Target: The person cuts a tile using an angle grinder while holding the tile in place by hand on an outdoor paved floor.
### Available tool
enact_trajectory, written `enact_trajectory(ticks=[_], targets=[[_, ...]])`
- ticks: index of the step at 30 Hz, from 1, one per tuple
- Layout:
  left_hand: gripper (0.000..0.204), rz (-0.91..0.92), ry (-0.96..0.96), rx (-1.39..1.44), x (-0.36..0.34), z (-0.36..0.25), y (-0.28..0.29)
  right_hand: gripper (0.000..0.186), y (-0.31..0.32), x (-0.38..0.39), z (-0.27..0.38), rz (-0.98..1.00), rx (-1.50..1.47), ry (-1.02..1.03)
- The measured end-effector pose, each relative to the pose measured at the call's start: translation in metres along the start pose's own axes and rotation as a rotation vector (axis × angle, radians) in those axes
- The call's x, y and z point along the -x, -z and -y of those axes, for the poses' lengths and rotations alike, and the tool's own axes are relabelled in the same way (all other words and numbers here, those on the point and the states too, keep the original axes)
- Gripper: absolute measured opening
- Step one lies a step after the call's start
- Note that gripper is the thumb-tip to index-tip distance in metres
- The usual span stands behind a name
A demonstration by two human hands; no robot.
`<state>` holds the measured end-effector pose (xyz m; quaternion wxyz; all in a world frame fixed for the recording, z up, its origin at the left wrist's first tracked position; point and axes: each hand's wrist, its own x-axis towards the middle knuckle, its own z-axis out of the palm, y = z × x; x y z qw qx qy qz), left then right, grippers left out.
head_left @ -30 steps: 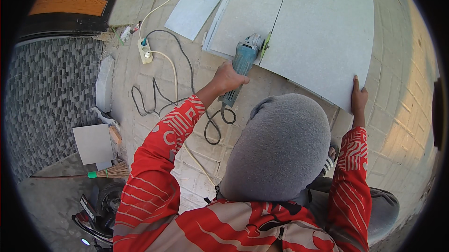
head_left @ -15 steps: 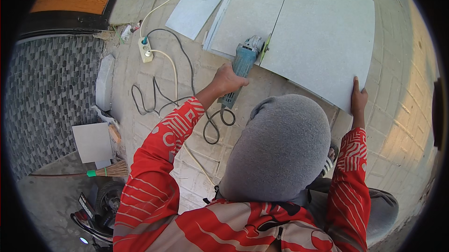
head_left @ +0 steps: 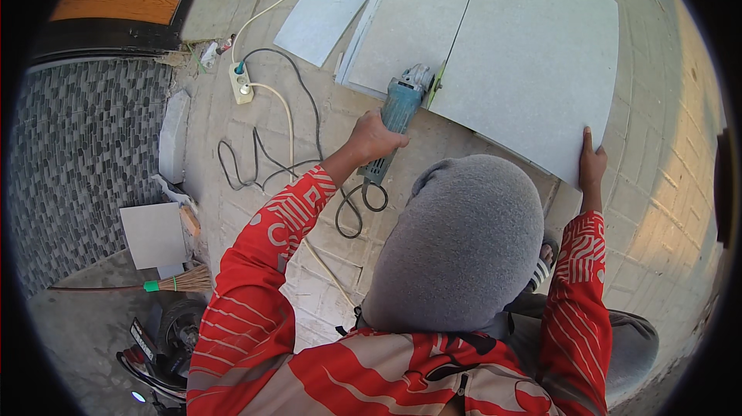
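Note:
My left hand point(head_left: 374, 138) is wrapped round the body of a teal angle grinder point(head_left: 399, 109). The grinder's thin disc point(head_left: 437, 84), seen edge-on with yellow-green on it, stands at the near end of a dark straight line between two pale grey tile slabs. Whether the disc touches them, I cannot tell. On the right-hand slab point(head_left: 533, 61), my right hand point(head_left: 593, 163) grips the near right corner, with one finger stretched along its edge. The left-hand slab point(head_left: 410, 18) lies on other slabs whose edges show. A dark cord point(head_left: 374, 198) loops from the grinder's rear.
A white socket strip point(head_left: 240, 84) with two plugs lies on the paving at left. Another slab strip point(head_left: 328, 6) rests beyond. A broom point(head_left: 182, 280), a square tile point(head_left: 153, 235) and a motorcycle wheel point(head_left: 182, 327) are lower left. A rounded grey cloth shape point(head_left: 464, 246) hides the paving below the slabs.
My left hand has drawn the angle grinder very slightly back and to the left. My right hand and the slabs have kept their places.

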<state>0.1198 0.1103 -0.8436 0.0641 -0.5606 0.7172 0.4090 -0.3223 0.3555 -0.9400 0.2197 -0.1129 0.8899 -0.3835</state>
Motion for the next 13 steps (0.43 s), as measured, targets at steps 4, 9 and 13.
enact_trajectory(ticks=[4, 9, 13], targets=[[0.064, 0.025, 0.007, 0.010, -0.005, 0.000, -0.003, 0.080, 0.002, 0.000, 0.000, -0.007, 0.009, 0.001], [0.065, -0.010, 0.033, 0.005, -0.011, 0.004, -0.005, 0.079, -0.001, -0.004, -0.005, -0.008, 0.002, 0.000], [0.057, -0.027, 0.036, -0.025, -0.010, -0.008, -0.007, 0.079, 0.003, -0.004, -0.010, -0.020, 0.010, 0.014]])
